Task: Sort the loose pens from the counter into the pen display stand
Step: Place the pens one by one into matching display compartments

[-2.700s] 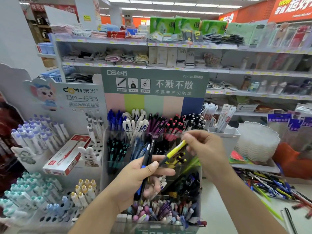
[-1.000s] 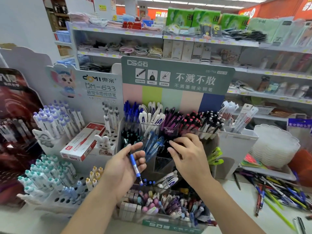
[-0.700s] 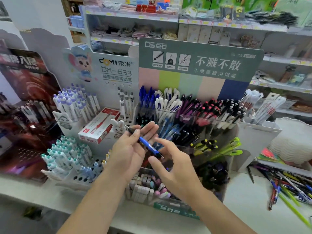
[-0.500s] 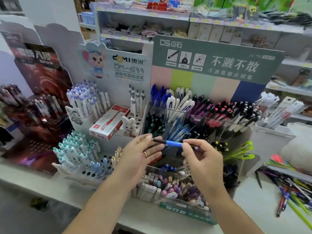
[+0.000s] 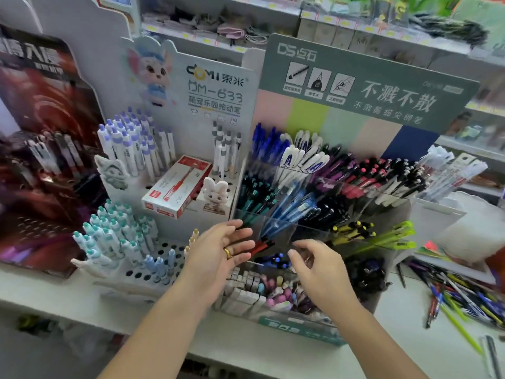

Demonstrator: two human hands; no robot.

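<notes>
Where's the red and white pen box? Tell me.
In the head view, the red and white pen box lies left of centre on the white stand, beside the rabbit figure.

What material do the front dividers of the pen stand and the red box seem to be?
The dividers look like clear glossy plastic, perhaps acrylic: pens show through and the edges glint. The red box looks like printed cardboard, with folded corners and a slight sheen.

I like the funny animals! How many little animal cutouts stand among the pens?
2. A grey fox-like cutout stands left of the red pen box; a white bunny cutout stands right of it. More may hide behind pens.
</notes>
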